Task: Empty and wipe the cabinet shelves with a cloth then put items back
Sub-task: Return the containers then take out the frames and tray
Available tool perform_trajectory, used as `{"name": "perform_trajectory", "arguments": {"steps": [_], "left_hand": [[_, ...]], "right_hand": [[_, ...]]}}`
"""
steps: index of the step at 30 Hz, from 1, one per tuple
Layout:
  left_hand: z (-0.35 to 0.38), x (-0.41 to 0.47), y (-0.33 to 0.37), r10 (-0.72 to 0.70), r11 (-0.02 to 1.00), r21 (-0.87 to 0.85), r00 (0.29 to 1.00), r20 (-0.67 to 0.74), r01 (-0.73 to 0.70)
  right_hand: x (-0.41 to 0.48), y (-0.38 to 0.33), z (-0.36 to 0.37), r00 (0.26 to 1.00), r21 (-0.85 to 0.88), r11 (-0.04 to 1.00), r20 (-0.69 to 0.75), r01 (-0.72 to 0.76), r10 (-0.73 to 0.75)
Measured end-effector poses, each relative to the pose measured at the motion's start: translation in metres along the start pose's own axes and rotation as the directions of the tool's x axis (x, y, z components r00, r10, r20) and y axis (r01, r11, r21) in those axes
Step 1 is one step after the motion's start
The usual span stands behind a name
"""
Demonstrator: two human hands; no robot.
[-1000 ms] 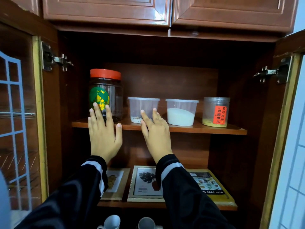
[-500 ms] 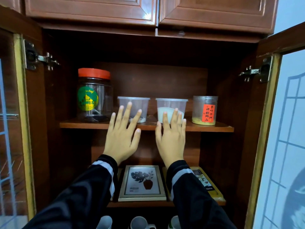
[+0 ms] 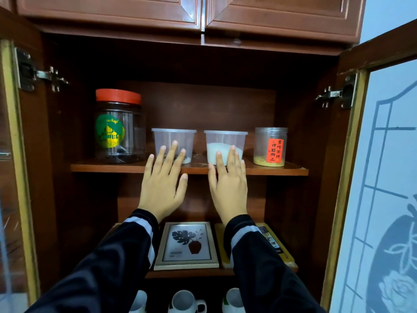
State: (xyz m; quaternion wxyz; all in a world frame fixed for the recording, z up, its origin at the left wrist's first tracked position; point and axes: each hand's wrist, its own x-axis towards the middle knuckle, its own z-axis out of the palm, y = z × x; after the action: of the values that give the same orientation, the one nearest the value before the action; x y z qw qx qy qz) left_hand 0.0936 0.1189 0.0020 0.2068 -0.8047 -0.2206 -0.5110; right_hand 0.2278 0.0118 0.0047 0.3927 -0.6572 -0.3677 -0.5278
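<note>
Left hand [image 3: 161,186] and right hand [image 3: 228,188] raised side by side, backs to the camera, in front of the upper cabinet shelf [image 3: 108,167]. Fingers [image 3: 168,154] of both straight and slightly spread, holding nothing. Left fingertips over the front of a nearly empty clear tub [image 3: 173,138], right fingertips over a powder tub [image 3: 225,141] part-filled with white. Real contact with either tub impossible to tell. Both hands further right than a second ago, then placed before the tall jar and the nearly empty tub; much the same placing as half a second ago. Upper shelf of dark red-brown wood, fully stocked: at left a tall jar [image 3: 119,129] with orange lid and green-and-yellow label, the two tubs in the middle, at right a small jar [image 3: 269,146] with a red label and a yellow layer at its base. On the shelf below, a framed leaf picture [image 3: 187,245] lying flat, just beside a yellow-edged box [image 3: 284,254] to its right. White mugs [image 3: 186,301] lower still. Left door [image 3: 13,177] and right door [image 3: 388,154] open.
</note>
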Motion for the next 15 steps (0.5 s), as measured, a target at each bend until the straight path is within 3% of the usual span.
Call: {"name": "perform_trajectory", "arguments": {"steps": [5,15], "left_hand": [[-0.003,-0.006,0.004,-0.043,0.999,-0.029,0.999,0.015,0.043],[-0.003,-0.064,0.027,-0.123,0.986,-0.103,0.991,0.048,0.128]], "right_hand": [[-0.008,0.004,-0.010,0.996,-0.022,1.000,0.093,-0.002,0.004],[-0.053,0.008,-0.037,0.978,0.146,0.987,0.205,-0.066,0.035]]}}
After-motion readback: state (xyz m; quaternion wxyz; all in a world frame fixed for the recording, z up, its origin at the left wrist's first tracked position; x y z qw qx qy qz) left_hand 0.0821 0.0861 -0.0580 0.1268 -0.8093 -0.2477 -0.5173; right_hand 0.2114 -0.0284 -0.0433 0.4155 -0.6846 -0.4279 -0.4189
